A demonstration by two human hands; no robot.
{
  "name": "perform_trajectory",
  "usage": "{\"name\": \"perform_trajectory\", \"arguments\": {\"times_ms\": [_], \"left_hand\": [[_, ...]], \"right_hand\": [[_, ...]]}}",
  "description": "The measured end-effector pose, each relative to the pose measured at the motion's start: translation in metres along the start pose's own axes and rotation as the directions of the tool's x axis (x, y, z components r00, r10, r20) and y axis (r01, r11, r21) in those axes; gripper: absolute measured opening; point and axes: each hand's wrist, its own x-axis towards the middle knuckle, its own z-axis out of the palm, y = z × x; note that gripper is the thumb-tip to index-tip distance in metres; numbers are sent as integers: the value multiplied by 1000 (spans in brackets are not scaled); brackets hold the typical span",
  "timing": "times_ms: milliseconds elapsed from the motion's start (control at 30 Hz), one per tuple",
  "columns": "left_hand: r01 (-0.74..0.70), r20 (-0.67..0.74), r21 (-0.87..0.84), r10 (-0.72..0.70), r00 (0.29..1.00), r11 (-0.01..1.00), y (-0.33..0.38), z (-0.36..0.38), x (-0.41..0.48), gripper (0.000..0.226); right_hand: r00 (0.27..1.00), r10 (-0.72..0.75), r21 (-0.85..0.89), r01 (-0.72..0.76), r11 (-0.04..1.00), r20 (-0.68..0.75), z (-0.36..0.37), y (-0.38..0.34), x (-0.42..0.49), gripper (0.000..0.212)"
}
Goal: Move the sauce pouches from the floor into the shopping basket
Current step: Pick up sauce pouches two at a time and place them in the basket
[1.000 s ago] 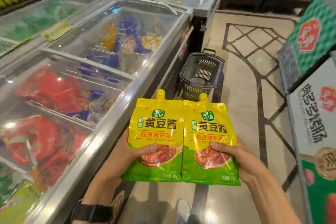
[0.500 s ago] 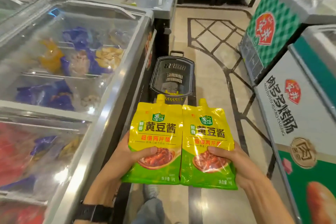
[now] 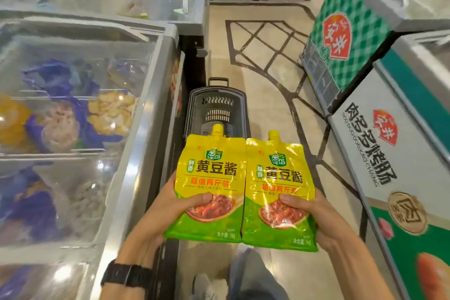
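Two yellow-and-green sauce pouches with spout caps are held side by side in front of me. My left hand [image 3: 168, 204] grips the left sauce pouch [image 3: 210, 173] at its lower edge, thumb on its front. My right hand [image 3: 314, 217] grips the right sauce pouch [image 3: 280, 182] the same way. The dark plastic shopping basket [image 3: 239, 109] stands on the floor just beyond the pouches, against the freezer, its near part hidden behind them. It looks empty inside.
A long glass-topped chest freezer [image 3: 136, 134] with frozen goods runs along the left. Freezers with green and white printed sides [image 3: 379, 153] line the right. A tiled aisle [image 3: 265, 56] runs between them. My leg and shoe [image 3: 246, 280] show below.
I have walked closer to the basket, which now sits just behind the pouches. Both hands keep the same hold on the pouches.
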Motion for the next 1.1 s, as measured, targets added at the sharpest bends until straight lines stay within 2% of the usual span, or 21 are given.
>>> {"name": "perform_trajectory", "arguments": {"times_ms": [300,500,667,733,867,900,1000,1033,1100], "left_hand": [[72,-38,-22,-73,997,997,48,6,136,116],[96,-147,-50,-102,984,994,70,0,205,115],[104,-203,-50,-112,973,993,75,-25,255,104],[117,-233,-51,-126,964,992,70,-43,280,110],[173,-247,-54,-181,952,984,55,-78,345,119],[192,-247,-56,-199,948,980,50,-83,365,118],[225,-256,-40,-227,940,974,23,-89,433,107],[240,-258,-31,-240,936,970,11,-88,456,98],[248,-254,-5,-242,937,969,-15,-82,502,80]], "right_hand": [[996,72,40,-74,996,57,-24,-68,140,109],[986,125,-14,-124,992,108,-29,-114,227,99],[987,148,-32,-146,989,62,-18,-135,294,103],[985,167,-36,-166,985,31,-13,-141,321,108],[979,197,-35,-199,979,-47,-14,-139,380,84],[977,206,-33,-208,978,-56,-16,-137,397,85],[969,216,-41,-222,974,-123,-23,-116,449,106],[965,225,-23,-230,973,-132,-26,-106,467,104],[958,254,6,-255,967,-132,-33,-86,502,78]]}}
